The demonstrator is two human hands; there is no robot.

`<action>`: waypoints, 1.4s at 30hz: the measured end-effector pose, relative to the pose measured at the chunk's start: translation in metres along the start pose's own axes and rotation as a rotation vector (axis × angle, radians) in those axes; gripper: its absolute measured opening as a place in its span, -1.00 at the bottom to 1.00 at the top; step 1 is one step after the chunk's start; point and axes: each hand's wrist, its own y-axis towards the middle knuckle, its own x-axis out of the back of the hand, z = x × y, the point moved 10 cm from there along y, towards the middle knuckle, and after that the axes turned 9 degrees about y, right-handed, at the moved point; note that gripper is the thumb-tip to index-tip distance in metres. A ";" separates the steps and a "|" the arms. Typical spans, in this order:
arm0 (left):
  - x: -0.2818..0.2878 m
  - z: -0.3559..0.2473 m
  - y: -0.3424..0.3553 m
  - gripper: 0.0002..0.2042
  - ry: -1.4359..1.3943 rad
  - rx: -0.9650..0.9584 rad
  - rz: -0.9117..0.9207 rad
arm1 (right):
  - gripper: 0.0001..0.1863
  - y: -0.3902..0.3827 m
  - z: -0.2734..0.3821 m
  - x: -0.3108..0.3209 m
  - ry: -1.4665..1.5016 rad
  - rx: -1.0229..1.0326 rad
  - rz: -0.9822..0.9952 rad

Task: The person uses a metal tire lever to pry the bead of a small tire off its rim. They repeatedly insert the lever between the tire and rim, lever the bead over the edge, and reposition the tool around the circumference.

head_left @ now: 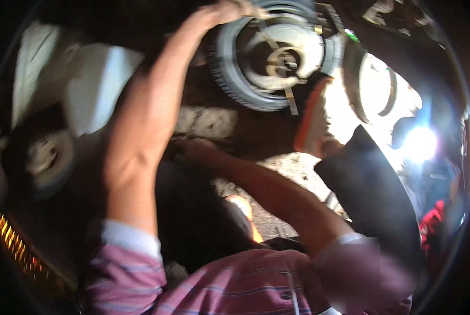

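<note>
Filling the near edge: 1 purple striped shirt [235, 283], 2 pale cuffs [132, 236]. Next: 1 right hand [195, 152], shadowed, at centre; finger state cannot be told. Beyond: 1 left hand [232, 9] at the upper-left edge of 1 tyred wheel [287, 62], top centre; fingers blurred, grip cannot be told. 1 thin bar [291, 100] crosses the wheel. Right side: 1 glaring white light [420, 144].
</note>
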 end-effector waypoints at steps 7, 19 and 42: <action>-0.003 0.024 0.004 -0.75 -0.159 -0.007 0.081 | -0.46 -0.030 0.002 0.033 -0.059 -0.067 -0.302; 0.026 0.036 0.004 -0.58 0.252 0.294 -0.171 | -0.25 -0.115 0.055 0.170 -0.362 -0.219 0.063; 0.016 0.022 0.007 -0.82 0.096 0.218 -0.076 | -0.59 -0.162 0.044 0.294 -0.128 0.128 -0.862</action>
